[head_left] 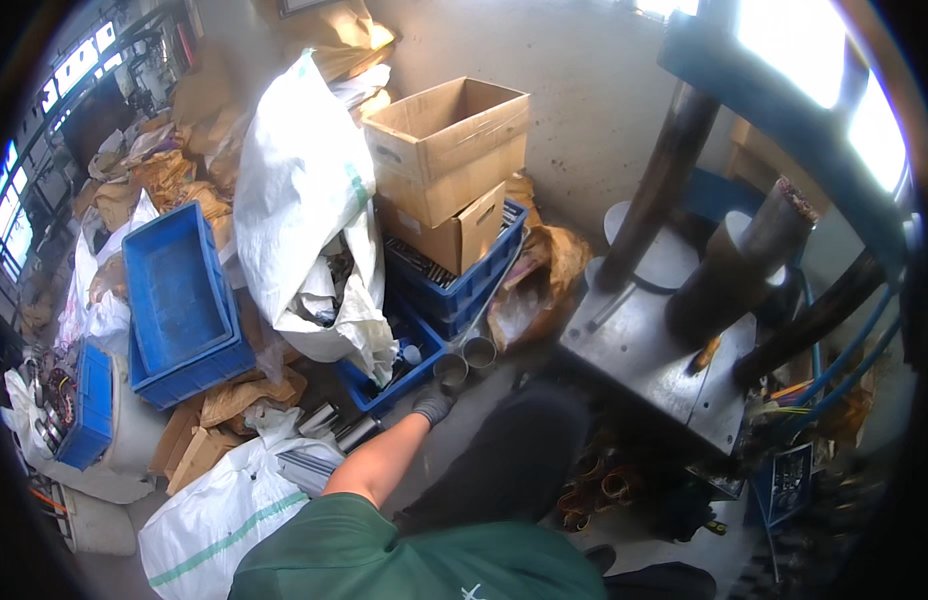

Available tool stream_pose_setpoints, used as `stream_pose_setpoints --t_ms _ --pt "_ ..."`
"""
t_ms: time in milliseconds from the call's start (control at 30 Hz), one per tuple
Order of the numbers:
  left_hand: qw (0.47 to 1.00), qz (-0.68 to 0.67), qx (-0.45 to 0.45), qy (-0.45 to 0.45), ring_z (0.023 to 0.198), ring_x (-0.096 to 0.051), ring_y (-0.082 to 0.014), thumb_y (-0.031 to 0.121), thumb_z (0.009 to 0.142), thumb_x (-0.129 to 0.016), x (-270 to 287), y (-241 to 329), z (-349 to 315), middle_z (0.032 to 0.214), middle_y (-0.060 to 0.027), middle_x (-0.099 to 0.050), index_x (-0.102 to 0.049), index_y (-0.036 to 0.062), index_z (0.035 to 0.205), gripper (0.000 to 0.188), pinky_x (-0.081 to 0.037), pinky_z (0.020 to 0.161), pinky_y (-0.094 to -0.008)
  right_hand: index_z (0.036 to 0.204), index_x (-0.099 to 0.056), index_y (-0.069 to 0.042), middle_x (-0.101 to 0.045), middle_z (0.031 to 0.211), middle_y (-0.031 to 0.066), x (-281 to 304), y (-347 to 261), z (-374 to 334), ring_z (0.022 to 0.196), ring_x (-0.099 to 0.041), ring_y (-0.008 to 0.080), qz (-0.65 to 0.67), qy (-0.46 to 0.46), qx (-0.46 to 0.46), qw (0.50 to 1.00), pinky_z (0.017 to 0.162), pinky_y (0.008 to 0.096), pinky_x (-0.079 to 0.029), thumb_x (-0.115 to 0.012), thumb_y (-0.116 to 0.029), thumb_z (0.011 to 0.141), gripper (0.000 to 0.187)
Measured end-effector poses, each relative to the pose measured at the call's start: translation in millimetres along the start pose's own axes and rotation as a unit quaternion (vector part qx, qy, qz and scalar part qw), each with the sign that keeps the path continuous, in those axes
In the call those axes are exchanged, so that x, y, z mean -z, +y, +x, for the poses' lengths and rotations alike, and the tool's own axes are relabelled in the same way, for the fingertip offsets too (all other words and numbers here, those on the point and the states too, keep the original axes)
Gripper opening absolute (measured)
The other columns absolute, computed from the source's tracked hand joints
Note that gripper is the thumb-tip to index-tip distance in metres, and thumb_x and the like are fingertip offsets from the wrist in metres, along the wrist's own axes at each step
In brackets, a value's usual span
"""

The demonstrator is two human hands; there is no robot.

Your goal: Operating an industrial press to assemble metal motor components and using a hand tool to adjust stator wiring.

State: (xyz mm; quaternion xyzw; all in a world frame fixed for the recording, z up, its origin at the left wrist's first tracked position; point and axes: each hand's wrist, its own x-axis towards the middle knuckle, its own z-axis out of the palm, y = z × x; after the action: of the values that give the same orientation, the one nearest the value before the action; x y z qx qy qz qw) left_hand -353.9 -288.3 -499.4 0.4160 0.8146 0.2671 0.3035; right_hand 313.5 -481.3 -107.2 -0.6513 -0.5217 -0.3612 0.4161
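Observation:
My left hand (435,404), in a grey glove, reaches forward and is closed on the near side of a round, hollow metal sleeve (450,371). A second open metal sleeve (479,352) sits just beyond it to the right, close to the first. Beside the hand, on its left, is a blue plastic crate (384,400) with a small white and blue item inside. My right hand is out of view.
On the right stands a press with a metal table (639,350) and thick dark columns. Cardboard boxes (449,150) rest on a blue crate of metal parts (459,300). White sacks (304,190) and stacked blue bins (184,300) crowd the left. Copper-coloured rings (614,485) lie under the table.

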Motion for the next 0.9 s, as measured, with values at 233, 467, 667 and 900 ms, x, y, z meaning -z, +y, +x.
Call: stream_pose_setpoints --t_ms 233,467,667,900 --pt "0.988 0.145 -0.005 0.047 0.108 -0.07 -0.0398 0.036 0.091 -0.065 -17.6 -29.2 29.6 0.114 -0.0211 -0.073 -0.076 0.0108 0.11 0.033 -0.055 0.095 -0.0503 0.117 -0.064 0.003 -0.068 0.111 0.0174 -75.1 41.8 -12.2 0.102 -0.065 0.0321 0.037 0.19 -0.058 0.979 0.09 0.0432 -0.053 -0.065 -0.022 0.102 0.029" --pt "0.993 -0.041 -0.05 0.094 0.104 -0.07 -0.0386 0.03 0.077 -0.088 -15.7 -92.1 -0.8 0.111 -0.0211 -0.071 -0.066 0.0048 0.126 0.059 -0.054 0.094 -0.046 0.127 -0.065 -0.001 -0.056 0.139 0.0214 -148.9 91.9 72.7 0.126 -0.055 0.0378 -0.056 0.2 -0.071 0.976 0.109 0.0492 -0.044 -0.06 -0.017 0.101 0.031" --pt "0.804 -0.594 0.003 -0.012 0.089 -0.072 -0.0316 0.023 0.079 -0.089 57.2 -38.6 19.5 0.107 -0.0139 -0.072 -0.069 -0.0009 0.114 0.047 -0.058 0.091 -0.0449 0.116 -0.063 0.0 -0.063 0.107 0.0122 -181.8 36.2 138.2 0.1 -0.061 0.0263 -0.031 0.263 -0.135 0.955 0.094 0.0382 -0.05 -0.058 -0.014 0.103 0.021" --pt "0.667 -0.68 -0.235 -0.193 0.138 -0.05 -0.0356 0.056 0.087 -0.076 193.1 241.4 -49.7 0.148 -0.0141 -0.054 -0.045 0.0074 0.151 0.086 -0.038 0.118 -0.0552 0.116 -0.063 0.0 -0.064 0.108 0.0105 -177.0 13.3 125.6 0.102 -0.061 0.0239 0.106 0.313 -0.148 0.932 0.095 0.0382 -0.049 -0.064 -0.016 0.1 0.023"
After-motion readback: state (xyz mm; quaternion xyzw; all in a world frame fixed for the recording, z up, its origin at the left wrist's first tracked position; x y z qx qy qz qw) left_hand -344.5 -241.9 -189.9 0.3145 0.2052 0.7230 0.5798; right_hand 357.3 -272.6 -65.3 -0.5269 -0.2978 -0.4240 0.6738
